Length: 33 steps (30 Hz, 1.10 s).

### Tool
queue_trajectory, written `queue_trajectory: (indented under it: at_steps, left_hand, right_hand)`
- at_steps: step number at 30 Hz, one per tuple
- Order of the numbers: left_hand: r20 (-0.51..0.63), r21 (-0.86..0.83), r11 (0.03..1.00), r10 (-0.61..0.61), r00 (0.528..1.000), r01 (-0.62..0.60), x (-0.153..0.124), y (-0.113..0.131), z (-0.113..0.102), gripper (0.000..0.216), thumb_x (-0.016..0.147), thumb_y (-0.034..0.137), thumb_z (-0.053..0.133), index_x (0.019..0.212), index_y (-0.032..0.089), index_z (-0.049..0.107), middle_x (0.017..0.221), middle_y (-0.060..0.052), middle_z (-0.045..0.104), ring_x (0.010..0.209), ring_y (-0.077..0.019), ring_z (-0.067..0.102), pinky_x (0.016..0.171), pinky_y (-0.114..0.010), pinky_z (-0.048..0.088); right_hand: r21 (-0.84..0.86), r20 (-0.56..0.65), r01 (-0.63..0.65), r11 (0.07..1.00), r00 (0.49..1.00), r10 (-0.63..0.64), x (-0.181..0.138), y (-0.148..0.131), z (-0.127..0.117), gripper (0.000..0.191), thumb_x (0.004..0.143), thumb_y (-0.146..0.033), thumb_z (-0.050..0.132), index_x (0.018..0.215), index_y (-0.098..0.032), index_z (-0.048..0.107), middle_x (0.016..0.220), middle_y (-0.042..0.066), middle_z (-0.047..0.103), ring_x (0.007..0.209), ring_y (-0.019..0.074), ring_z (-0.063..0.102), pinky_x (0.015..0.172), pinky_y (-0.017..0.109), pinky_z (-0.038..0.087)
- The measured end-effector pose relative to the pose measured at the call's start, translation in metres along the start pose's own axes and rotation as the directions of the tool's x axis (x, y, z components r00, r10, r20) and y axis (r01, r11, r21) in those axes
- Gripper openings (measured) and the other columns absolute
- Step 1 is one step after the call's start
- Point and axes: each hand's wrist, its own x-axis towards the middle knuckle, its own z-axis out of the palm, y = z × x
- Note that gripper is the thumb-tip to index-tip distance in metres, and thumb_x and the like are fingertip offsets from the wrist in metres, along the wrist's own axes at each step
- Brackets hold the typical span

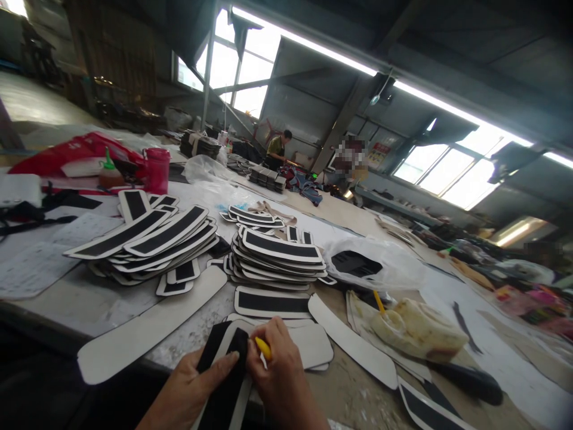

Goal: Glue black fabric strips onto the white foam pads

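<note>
My left hand (190, 388) presses its thumb on a black strip (226, 382) lying on a white backing piece (242, 403) at the table's near edge. My right hand (280, 382) is closed around a yellow tool (263, 347), its tip at the strip's top end. Both hands hold the strip between them. Just beyond lie more white backing pieces (313, 346) and a finished black-on-white piece (271, 301).
Two stacks of black-on-white pieces (154, 239) (277, 257) stand mid-table. A long white piece (147, 328) lies left, a dirty glue container with a brush (418, 331) right, a plastic bag (376, 263) behind. A red bottle (156, 170) stands far left. A person (277, 149) works far off.
</note>
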Motion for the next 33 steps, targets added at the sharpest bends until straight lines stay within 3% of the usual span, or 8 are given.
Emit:
queue_trajectory:
  at_steps: [3,7,11,14,20,24,28,33]
  left_hand:
    - [-0.014,-0.021,0.999,-0.027,1.0,0.026,0.001,0.002,-0.002,0.037,0.063,0.04,0.076,0.083,0.011,0.066,0.067,-0.008,0.072,0.062,-0.0237,0.067,0.058,-0.029,0.054]
    - [0.029,-0.05,0.994,-0.095,0.995,0.096,-0.003,0.005,0.0,0.047,0.067,0.04,0.072,0.103,0.011,0.061,0.074,-0.009,0.072,0.065,-0.026,0.067,0.063,-0.034,0.054]
    - [0.074,-0.04,0.994,-0.101,0.992,0.104,-0.009,0.007,0.005,0.047,0.073,0.039,0.067,0.108,0.01,0.057,0.074,-0.011,0.072,0.066,-0.0261,0.067,0.063,-0.036,0.053]
    - [0.065,0.0,0.994,-0.109,0.992,0.109,-0.011,0.009,0.007,0.04,0.076,0.042,0.063,0.1,0.011,0.06,0.067,-0.009,0.07,0.057,-0.0203,0.064,0.055,-0.029,0.051]
    - [-0.047,0.045,0.99,-0.132,0.99,0.134,-0.011,0.012,0.005,0.038,0.075,0.052,0.06,0.072,0.014,0.062,0.055,-0.003,0.064,0.048,-0.0126,0.057,0.045,-0.019,0.045]
    - [-0.115,0.038,0.987,-0.152,0.982,0.157,-0.011,0.014,0.008,0.037,0.069,0.052,0.066,0.064,0.016,0.06,0.05,0.0,0.061,0.044,-0.0119,0.054,0.041,-0.017,0.042]
    - [-0.055,0.009,0.99,-0.143,0.988,0.144,-0.009,0.012,0.008,0.037,0.068,0.05,0.068,0.06,0.015,0.06,0.047,0.002,0.058,0.041,-0.0091,0.051,0.039,-0.015,0.039]
    - [0.124,-0.003,0.993,-0.117,0.985,0.118,-0.006,0.003,-0.002,0.037,0.076,0.044,0.063,0.095,0.013,0.062,0.059,-0.005,0.066,0.048,-0.0129,0.058,0.046,-0.02,0.046]
  right_hand:
    - [0.021,0.029,0.011,1.0,1.0,-0.011,0.001,-0.006,-0.007,0.008,0.075,-0.012,0.042,0.075,-0.02,0.046,0.076,0.002,0.047,0.066,0.0149,0.05,0.059,0.026,0.042]
    - [0.046,0.086,0.046,0.998,0.995,-0.05,-0.004,-0.011,-0.015,0.011,0.074,-0.013,0.041,0.081,-0.02,0.045,0.081,0.004,0.049,0.07,0.0164,0.05,0.061,0.027,0.043]
    - [0.122,0.085,-0.051,0.991,0.996,0.041,-0.008,-0.009,-0.012,0.013,0.079,-0.017,0.048,0.091,-0.02,0.049,0.082,0.002,0.055,0.073,0.0161,0.054,0.067,0.026,0.044]
    - [0.198,0.115,-0.151,0.969,0.985,0.13,-0.007,-0.009,-0.011,0.014,0.08,-0.018,0.05,0.093,-0.021,0.051,0.083,0.002,0.056,0.075,0.0152,0.055,0.068,0.025,0.043]
    - [0.415,0.227,-0.338,0.845,0.937,0.264,-0.007,-0.018,-0.024,0.013,0.083,-0.024,0.05,0.095,-0.021,0.049,0.063,-0.005,0.043,0.051,0.0098,0.04,0.046,0.02,0.035]
    - [0.315,0.189,-0.288,0.904,0.953,0.238,-0.005,-0.018,-0.03,0.015,0.081,-0.021,0.053,0.096,-0.021,0.05,0.064,-0.005,0.046,0.053,0.0101,0.044,0.048,0.02,0.036]
    - [0.166,0.103,-0.219,0.961,0.974,0.204,-0.001,-0.014,-0.026,0.016,0.079,-0.019,0.055,0.095,-0.021,0.053,0.075,-0.001,0.056,0.064,0.0128,0.054,0.055,0.021,0.041]
    - [0.103,0.037,-0.148,0.984,0.989,0.144,-0.001,-0.012,-0.019,0.016,0.081,-0.02,0.054,0.097,-0.021,0.053,0.084,0.002,0.062,0.072,0.0148,0.06,0.063,0.022,0.046]
